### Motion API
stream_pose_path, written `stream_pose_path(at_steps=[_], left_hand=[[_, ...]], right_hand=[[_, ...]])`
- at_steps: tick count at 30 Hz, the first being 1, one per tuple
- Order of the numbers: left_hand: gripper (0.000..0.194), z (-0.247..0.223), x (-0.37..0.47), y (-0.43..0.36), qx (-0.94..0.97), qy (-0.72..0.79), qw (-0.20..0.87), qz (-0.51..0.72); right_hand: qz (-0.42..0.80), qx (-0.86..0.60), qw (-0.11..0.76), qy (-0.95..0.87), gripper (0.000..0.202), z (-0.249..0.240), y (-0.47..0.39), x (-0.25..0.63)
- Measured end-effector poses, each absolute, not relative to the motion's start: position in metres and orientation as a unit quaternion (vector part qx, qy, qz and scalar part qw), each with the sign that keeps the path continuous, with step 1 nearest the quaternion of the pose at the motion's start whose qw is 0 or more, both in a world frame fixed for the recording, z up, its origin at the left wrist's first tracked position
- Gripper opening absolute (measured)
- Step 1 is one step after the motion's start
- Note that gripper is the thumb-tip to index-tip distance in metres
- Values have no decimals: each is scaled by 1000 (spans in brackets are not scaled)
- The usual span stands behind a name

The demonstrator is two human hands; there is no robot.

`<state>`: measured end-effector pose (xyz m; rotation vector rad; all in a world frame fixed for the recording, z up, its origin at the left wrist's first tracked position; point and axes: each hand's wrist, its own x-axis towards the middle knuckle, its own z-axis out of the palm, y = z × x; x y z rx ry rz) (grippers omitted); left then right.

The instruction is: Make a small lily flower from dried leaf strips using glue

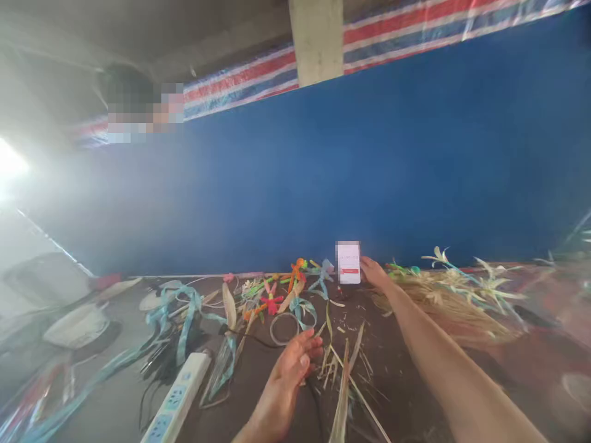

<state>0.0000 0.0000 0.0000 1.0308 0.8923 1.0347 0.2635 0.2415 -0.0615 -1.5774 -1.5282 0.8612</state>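
A phone (349,274) with a lit white screen and a red bar stands upright at the far edge of the table. My right hand (375,274) reaches out to the phone's right edge and grips it there, with some fingers hidden behind it. Nearer to me, my left hand (292,364) hovers over the table with its fingers stretched forward and nothing visible in it. Just beyond that hand lie a pale ring (272,329) and a light blue ribbon curl (305,311). Dry husk strips (344,394) are scattered to its right.
Colourful pipe-cleaner-like figures (271,303) lie along the back. A white power strip (178,400), long blue ribbon (115,367) and a pale rounded object (77,326) are at left. Straw with pale flower shapes (489,277) lies right. Behind rises a blue wall (415,166); a blurred-out person (132,92) is beyond.
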Motion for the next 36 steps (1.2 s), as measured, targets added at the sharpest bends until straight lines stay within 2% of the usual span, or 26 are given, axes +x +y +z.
stream_pose_path(at_steps=[6, 11, 14, 18, 21, 24, 29, 33, 36], left_hand=[[39, 1, 0, -2, 451, 397, 652, 462], [37, 9, 0, -4, 489, 389, 629, 463], [36, 34, -5, -6, 524, 389, 578, 491], [37, 88, -15, -13, 585, 359, 478, 548], [36, 125, -19, -29, 606, 317, 417, 599], [34, 138, -17, -52, 614, 303, 367, 630], [31, 102, -20, -93, 605, 380, 350, 606], [31, 48, -31, -121, 528, 477, 416, 567], [30, 8, -36, -143, 490, 519, 454, 532]], right_hand=[[347, -623, 361, -601, 26, -61, 239, 263], [303, -640, 358, -609, 22, -55, 233, 263], [247, -652, 373, -612, 25, -45, 222, 267], [195, -642, 392, -629, 31, -21, 189, 275], [188, -620, 395, -651, 29, 3, 143, 282], [199, -568, 414, -683, 30, 22, 77, 289], [250, -565, 388, -684, 30, 18, -45, 301], [224, -630, 329, -667, 22, -22, -128, 308], [216, -654, 329, -646, 23, -58, -175, 306]])
